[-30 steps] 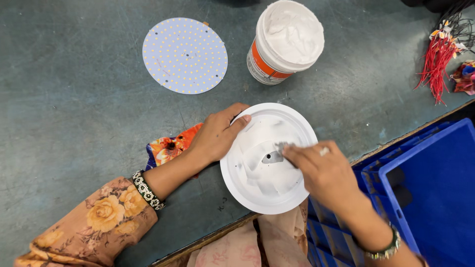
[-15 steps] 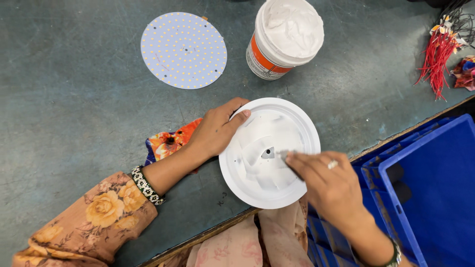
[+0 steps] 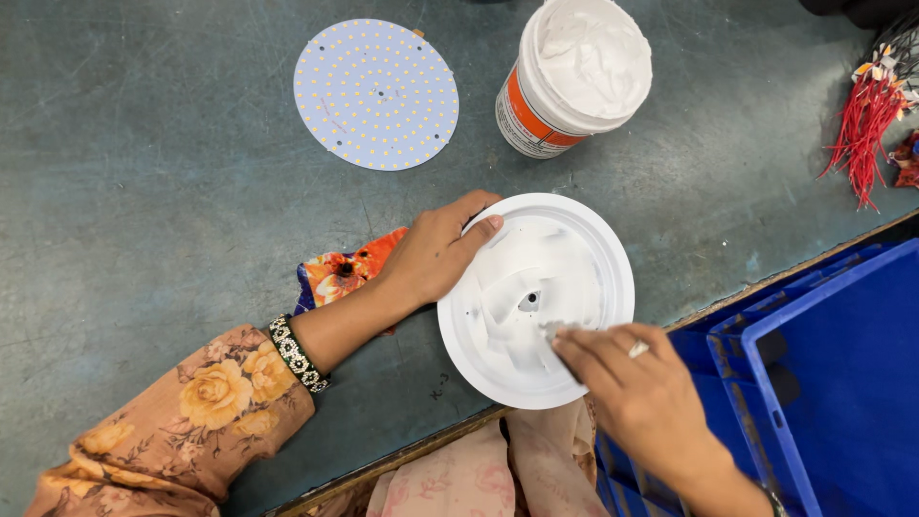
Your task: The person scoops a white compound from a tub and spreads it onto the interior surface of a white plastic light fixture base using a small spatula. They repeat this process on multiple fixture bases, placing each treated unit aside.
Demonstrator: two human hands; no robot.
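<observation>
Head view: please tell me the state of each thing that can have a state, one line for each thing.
White round dish: flat on the table, smeared inside with white paste.
Paste tub: upright, lid off, nearly full.
Round LED board: lying flat, apart from the dish.
Left hand: resting on the dish rim.
Right hand: fingertips inside the dish, on the paste.
Blue crate: open.

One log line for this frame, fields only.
left hand: steadies white round housing rim | right hand: fingertips spreading white paste inside | open paste tub behind | table
</observation>
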